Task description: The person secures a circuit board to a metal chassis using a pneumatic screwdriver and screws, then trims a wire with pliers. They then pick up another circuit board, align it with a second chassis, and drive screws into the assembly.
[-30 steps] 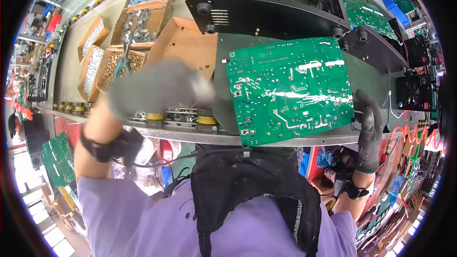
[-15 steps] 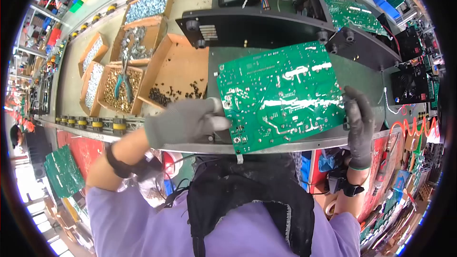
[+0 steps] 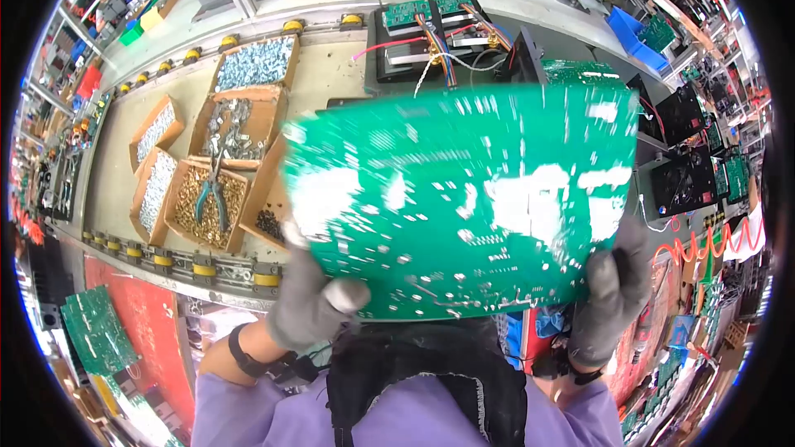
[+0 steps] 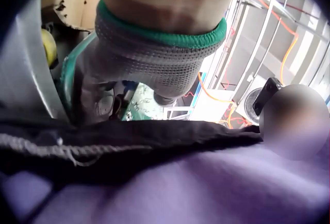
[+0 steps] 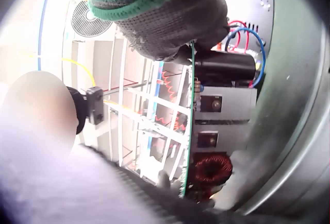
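A large green circuit board (image 3: 472,207), tilted and slightly blurred, is held in front of the body with its soldered side towards the head camera. The gloved left hand (image 3: 319,294) grips its lower left edge, thumb on the near face. At the lower right edge, the gloved right hand (image 3: 613,298) pinches the board. In the right wrist view the board (image 5: 191,126) appears edge-on below the right hand (image 5: 172,20), with a black cylinder (image 5: 227,66) and a copper coil (image 5: 212,169) on its far side. The left wrist view shows the left hand (image 4: 149,62), its fingers partly hidden.
Cardboard boxes of small metal parts (image 3: 257,64) stand on the left of the bench, with pliers (image 3: 212,190) lying on brass-coloured pieces. Behind the board are wired assemblies (image 3: 414,37); black units (image 3: 683,186) stand at the right. A roller strip (image 3: 203,269) runs along the near edge.
The left hand has come from above the boxes to the board's left edge and grips it. The board has risen nearer the head camera and now covers most of the black panel behind it.
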The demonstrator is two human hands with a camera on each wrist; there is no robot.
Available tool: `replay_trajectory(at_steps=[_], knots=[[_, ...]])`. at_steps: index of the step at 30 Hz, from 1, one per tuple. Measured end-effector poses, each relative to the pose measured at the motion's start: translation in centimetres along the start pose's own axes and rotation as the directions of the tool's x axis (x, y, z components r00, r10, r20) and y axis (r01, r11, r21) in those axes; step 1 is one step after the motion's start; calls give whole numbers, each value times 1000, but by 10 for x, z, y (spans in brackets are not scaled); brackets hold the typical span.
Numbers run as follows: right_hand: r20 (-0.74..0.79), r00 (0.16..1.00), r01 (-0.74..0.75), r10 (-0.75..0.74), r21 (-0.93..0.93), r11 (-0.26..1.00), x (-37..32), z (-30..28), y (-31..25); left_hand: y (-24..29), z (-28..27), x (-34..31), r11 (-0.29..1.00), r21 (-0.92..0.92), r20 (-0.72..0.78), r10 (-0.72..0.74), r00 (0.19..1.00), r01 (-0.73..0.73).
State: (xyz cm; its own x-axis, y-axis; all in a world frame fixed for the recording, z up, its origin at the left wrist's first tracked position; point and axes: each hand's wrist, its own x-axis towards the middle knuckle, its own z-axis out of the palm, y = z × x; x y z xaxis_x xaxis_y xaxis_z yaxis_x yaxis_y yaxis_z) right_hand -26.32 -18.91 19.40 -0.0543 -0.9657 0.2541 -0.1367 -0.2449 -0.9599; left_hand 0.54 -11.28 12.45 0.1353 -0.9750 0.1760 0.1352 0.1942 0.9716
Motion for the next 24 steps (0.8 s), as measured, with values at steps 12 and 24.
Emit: replay_trajectory(at_steps=[12,24], knots=[[705,624,758,-337,-440,482,141,92,65,88,-57,101,975,91,-527,220,821,-203],[724,574,779,-381,-341,526,101,12,21,18,-41,116,989,-95,-395,-142,907,114]])
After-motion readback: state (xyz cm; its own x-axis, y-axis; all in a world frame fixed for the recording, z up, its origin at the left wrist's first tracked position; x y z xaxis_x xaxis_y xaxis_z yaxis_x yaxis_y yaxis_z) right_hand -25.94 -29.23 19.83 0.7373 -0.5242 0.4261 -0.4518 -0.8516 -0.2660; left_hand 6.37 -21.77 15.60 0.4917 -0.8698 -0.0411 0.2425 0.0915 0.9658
